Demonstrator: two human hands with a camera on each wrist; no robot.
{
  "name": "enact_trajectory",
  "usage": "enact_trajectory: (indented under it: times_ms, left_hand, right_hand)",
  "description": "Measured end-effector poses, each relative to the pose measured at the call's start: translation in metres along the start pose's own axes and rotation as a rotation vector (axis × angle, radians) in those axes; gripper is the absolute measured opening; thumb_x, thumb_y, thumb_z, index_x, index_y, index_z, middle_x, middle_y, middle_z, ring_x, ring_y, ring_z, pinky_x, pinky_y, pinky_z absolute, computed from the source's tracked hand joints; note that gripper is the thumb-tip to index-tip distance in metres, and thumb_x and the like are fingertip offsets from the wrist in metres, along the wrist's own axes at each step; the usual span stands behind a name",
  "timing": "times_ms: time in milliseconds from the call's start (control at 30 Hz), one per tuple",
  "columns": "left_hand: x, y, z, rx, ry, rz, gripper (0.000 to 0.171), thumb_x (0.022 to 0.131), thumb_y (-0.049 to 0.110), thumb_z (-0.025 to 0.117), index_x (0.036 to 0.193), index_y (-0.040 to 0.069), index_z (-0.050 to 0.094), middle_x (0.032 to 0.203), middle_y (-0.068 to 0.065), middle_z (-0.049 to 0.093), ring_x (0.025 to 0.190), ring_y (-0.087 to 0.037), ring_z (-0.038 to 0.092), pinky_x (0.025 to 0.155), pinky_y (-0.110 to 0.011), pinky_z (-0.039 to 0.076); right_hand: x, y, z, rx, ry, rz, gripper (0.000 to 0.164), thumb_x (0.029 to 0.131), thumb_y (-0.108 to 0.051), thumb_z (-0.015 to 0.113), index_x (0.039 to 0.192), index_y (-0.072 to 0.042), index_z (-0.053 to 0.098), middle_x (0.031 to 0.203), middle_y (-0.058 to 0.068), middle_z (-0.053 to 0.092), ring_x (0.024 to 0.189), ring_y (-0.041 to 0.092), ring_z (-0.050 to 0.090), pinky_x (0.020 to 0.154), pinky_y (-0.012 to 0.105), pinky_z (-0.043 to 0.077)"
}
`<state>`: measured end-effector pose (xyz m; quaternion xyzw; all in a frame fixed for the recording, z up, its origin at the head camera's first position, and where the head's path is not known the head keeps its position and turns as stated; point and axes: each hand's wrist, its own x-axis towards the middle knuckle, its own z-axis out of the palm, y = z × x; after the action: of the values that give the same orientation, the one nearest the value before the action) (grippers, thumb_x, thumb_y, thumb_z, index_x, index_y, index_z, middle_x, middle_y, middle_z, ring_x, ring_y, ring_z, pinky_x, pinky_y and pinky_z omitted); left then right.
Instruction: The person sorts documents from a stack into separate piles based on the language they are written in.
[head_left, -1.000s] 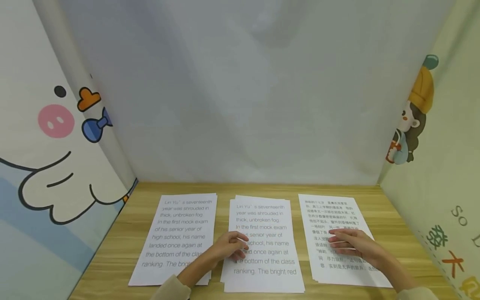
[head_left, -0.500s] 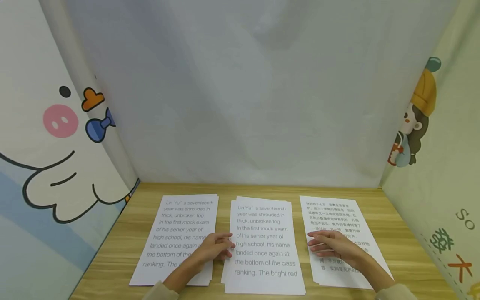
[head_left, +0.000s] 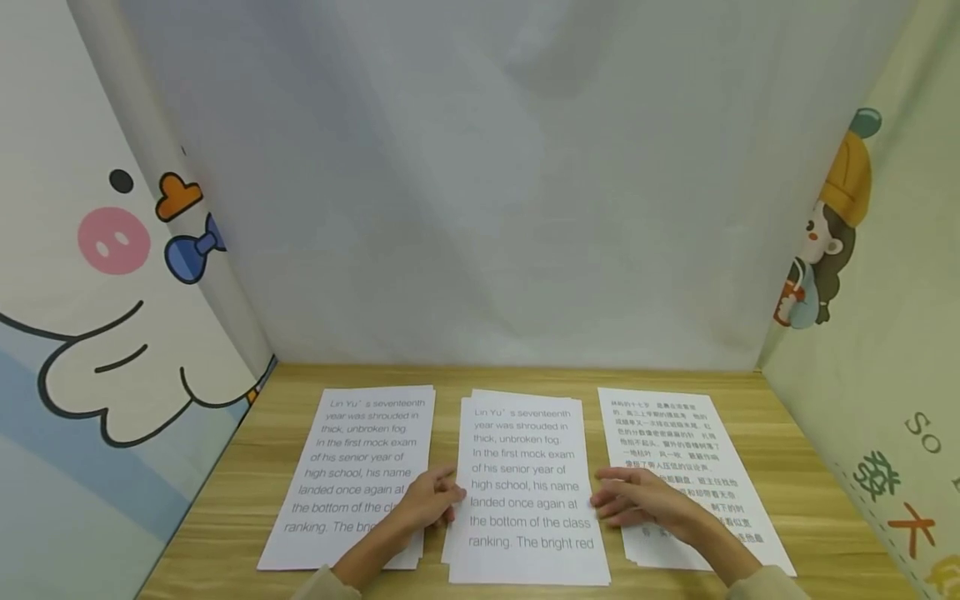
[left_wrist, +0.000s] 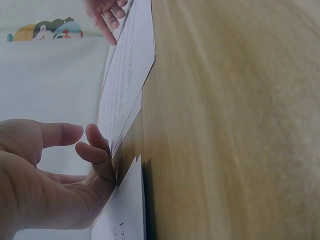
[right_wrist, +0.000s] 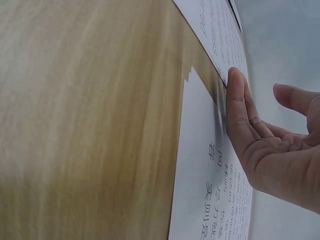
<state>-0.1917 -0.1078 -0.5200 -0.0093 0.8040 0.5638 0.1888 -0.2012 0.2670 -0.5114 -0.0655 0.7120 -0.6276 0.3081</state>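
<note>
A middle stack of printed English sheets [head_left: 525, 492] lies between my two hands, its sheets slightly askew. My left hand [head_left: 429, 500] is at its left edge, loosely bent, with the forearm across the left stack of English sheets [head_left: 360, 458]. In the left wrist view the thumb [left_wrist: 62, 134] stands apart from the fingers, which hold nothing. My right hand [head_left: 641, 498] reaches over the right stack of Chinese-text sheets [head_left: 660, 433], its fingertips near the middle stack's right edge. The right wrist view shows its fingers [right_wrist: 240, 107] fairly straight; contact with the paper is unclear.
All three stacks lie side by side on a wood-grain table [head_left: 540, 380]. A pale sheet wall [head_left: 480, 208] rises behind it. Cartoon-printed panels [head_left: 112, 350] stand on both sides. Strips of bare table separate the stacks.
My right hand has moved left across the right stack to the middle stack's right edge. My left hand has drawn back left, off the middle stack's text to its left edge. The stacks stay put.
</note>
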Motion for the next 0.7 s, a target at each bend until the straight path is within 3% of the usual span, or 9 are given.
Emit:
enact_trajectory:
  times_ms: [400, 700]
  left_hand:
    - [0.001, 0.0005, -0.001, -0.027, -0.011, 0.003, 0.067, 0.096, 0.014, 0.063, 0.153, -0.008, 0.035, 0.09, -0.005, 0.063, 0.061, -0.011, 0.052, 0.055, -0.022, 0.044]
    - [-0.001, 0.0034, -0.0031, -0.038, 0.02, 0.011, 0.064, 0.095, 0.014, 0.062, 0.151, -0.006, 0.04, 0.08, -0.003, 0.06, 0.058, -0.011, 0.049, 0.054, -0.022, 0.043]
  right_hand:
    - [0.0045, -0.0021, 0.0104, 0.005, -0.029, 0.004, 0.069, 0.107, -0.026, 0.052, 0.151, 0.019, 0.025, 0.116, 0.011, 0.071, 0.1, 0.016, 0.072, 0.089, 0.031, 0.062]
    - [0.0002, -0.0031, 0.0082, 0.001, -0.03, -0.006, 0.065, 0.107, -0.027, 0.052, 0.149, 0.017, 0.032, 0.116, 0.009, 0.072, 0.1, 0.015, 0.071, 0.088, 0.029, 0.062]
